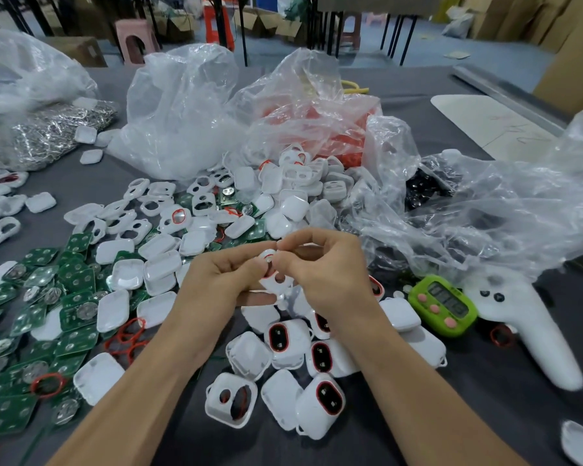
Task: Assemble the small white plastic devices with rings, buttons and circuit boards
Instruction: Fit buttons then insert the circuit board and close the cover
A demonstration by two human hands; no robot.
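Note:
Both hands meet over the middle of the table around one white device shell [276, 280] with a red ring at its opening. My left hand [223, 274] grips the shell from the left. My right hand [323, 267] pinches at the ring on the shell's top with thumb and fingertips. Loose white shells [159, 264] lie in a heap beyond and to the left. Green circuit boards [71, 341] cover the left side, with loose red rings [128, 338] among them. Finished white devices with black buttons [320, 398] lie in front of my hands.
Crumpled clear plastic bags [182, 112] stand behind the pile, one holding red parts [347, 139]. A green digital timer [445, 304] and a white handheld controller [525, 324] lie at the right. A bag of silver metal pieces [48, 136] sits far left on the grey table [485, 398].

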